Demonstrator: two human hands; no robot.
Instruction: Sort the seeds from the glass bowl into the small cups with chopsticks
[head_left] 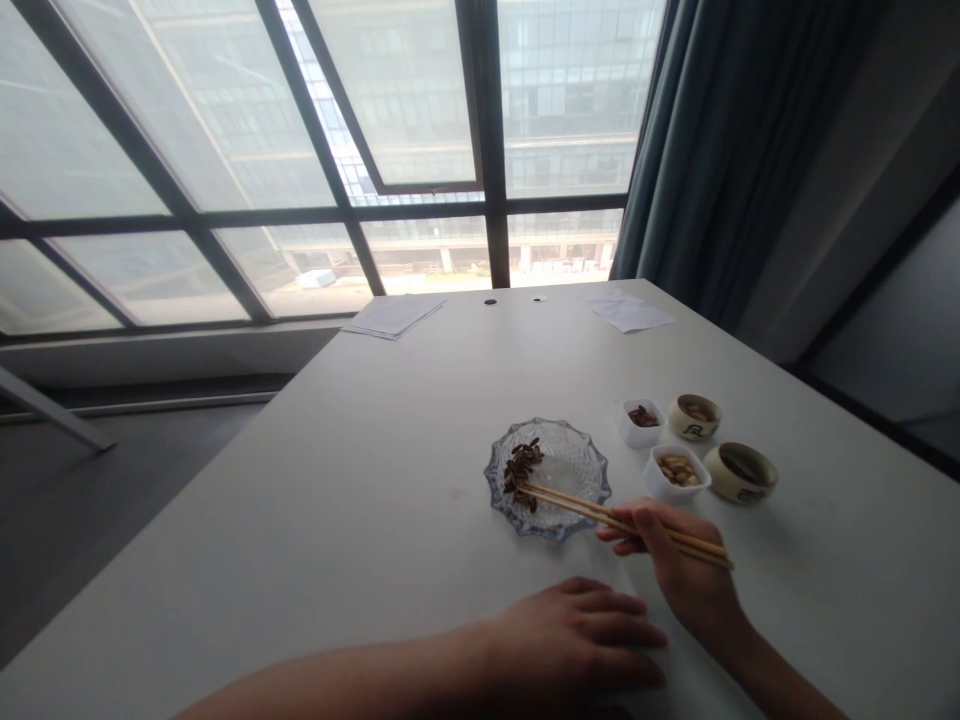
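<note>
A pair of wooden chopsticks is held in my right hand, fingers closed round them. Their tips touch a small heap of dark brown seeds at the left side of a clear glass dish with a scalloped rim. My left hand lies palm down on the table in front of the dish, fingers stretched out, holding nothing. To the right of the dish stand a white cup with dark seeds and a second white cup with pale brown nuts or seeds.
Two beige ceramic bowls with dark markings, the far bowl and the near bowl, stand right of the white cups. Papers lie at the white table's far left corner, more sheets at the far right. Windows and a curtain lie beyond.
</note>
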